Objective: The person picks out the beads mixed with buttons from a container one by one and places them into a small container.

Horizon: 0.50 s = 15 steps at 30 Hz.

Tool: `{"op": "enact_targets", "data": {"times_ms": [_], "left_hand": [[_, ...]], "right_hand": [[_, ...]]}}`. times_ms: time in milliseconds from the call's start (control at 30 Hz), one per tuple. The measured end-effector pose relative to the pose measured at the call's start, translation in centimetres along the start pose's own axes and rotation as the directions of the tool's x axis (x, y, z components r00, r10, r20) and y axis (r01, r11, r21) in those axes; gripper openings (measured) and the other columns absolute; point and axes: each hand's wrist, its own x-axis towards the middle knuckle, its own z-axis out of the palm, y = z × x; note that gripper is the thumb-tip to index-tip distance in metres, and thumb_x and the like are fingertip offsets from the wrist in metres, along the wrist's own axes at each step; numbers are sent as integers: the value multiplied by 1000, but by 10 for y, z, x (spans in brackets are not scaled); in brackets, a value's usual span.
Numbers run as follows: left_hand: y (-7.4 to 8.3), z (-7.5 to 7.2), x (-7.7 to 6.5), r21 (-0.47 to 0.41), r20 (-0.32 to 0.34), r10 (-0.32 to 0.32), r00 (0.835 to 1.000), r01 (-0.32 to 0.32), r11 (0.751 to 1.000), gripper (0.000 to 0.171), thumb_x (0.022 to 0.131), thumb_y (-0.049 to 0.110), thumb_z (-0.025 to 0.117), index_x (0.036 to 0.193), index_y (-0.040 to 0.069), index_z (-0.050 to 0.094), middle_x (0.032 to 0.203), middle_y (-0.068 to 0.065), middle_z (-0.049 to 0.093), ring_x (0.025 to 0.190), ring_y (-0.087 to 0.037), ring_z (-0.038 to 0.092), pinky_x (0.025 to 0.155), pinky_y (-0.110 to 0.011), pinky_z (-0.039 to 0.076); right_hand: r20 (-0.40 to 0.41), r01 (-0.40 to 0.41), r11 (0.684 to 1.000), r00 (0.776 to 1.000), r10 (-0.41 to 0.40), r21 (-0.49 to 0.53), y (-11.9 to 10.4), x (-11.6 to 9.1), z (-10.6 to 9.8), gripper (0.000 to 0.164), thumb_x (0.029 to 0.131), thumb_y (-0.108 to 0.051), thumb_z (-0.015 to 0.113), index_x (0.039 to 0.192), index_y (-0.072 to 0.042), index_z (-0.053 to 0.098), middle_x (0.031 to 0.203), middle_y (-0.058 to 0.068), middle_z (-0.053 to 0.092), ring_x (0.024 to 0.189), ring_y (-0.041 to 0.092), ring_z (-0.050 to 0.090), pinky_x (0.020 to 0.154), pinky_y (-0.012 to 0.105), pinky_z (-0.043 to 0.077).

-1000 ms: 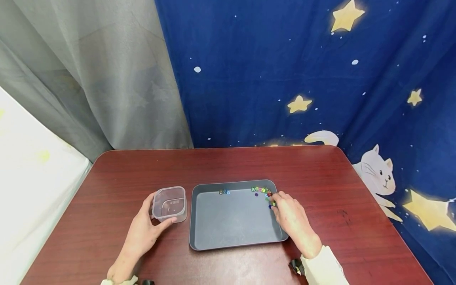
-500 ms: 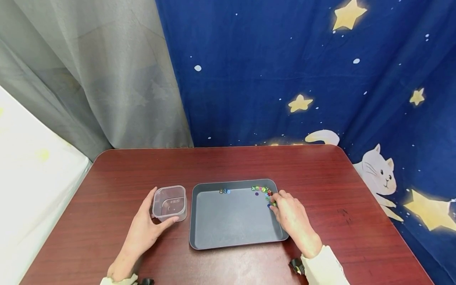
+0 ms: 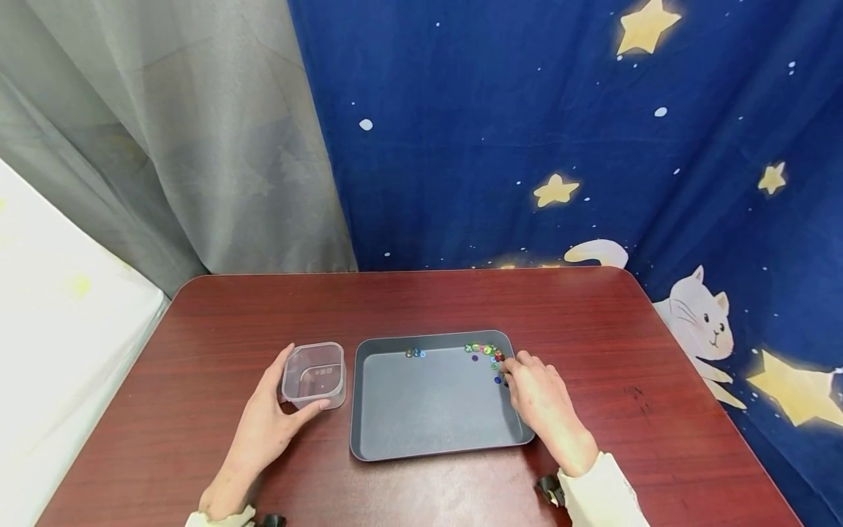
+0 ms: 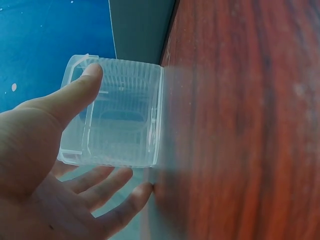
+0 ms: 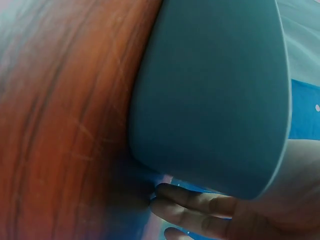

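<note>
Clear container (image 3: 315,375) upright in the clasp of the left hand (image 3: 263,421), thumb at its near rim, fingers along the left side. Best held just firmly enough to stop a slide, without squeezing the thin-looking wall. Gray tray (image 3: 428,421) on the table (image 3: 421,498), right of the left thumb tip and reaching under the right hand (image 3: 543,395). Right fingers bent down over the tray's right wall, some of them outside it in the right wrist view; fingertips too hidden to tell whether pinching anything. Small colored pieces (image 3: 487,350) beside and beyond those fingertips, toward the far right corner, with a dark blue piece (image 3: 497,380) just to their left. By judgement, work with the tips of thumb and index finger, one piece at a time, first drawing any snug against the wall onto bare tray floor. Beware of flicking neighbors away, or of leaning on the rim and tilting the tray. Another small cluster (image 3: 416,353) farther left, well apart from the right fingers.
</note>
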Motion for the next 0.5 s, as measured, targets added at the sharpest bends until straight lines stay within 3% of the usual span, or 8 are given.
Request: {"op": "enact_targets", "data": {"times_ms": [133, 500], "left_hand": [[0, 0, 0, -1, 1, -3, 1000, 3, 1000, 107, 79, 34, 93, 165, 18, 30, 154, -17, 51, 127, -32, 57, 92, 0, 27], [-1, 0, 0, 18, -3, -11, 1000, 11, 1000, 105, 79, 34, 93, 163, 16, 33, 151, -14, 54, 107, -24, 63, 85, -5, 40]], "right_hand": [[3, -3, 1000, 1000, 3, -13, 0, 0, 1, 12, 91, -3, 72, 100, -8, 78, 87, 5, 65, 84, 30, 67, 70, 42, 50], [22, -17, 1000, 1000, 18, -23, -1, 1, 2, 12, 87, -4, 79, 99, -9, 77, 89, 5, 66, 87, 28, 68, 71, 40, 46]]}}
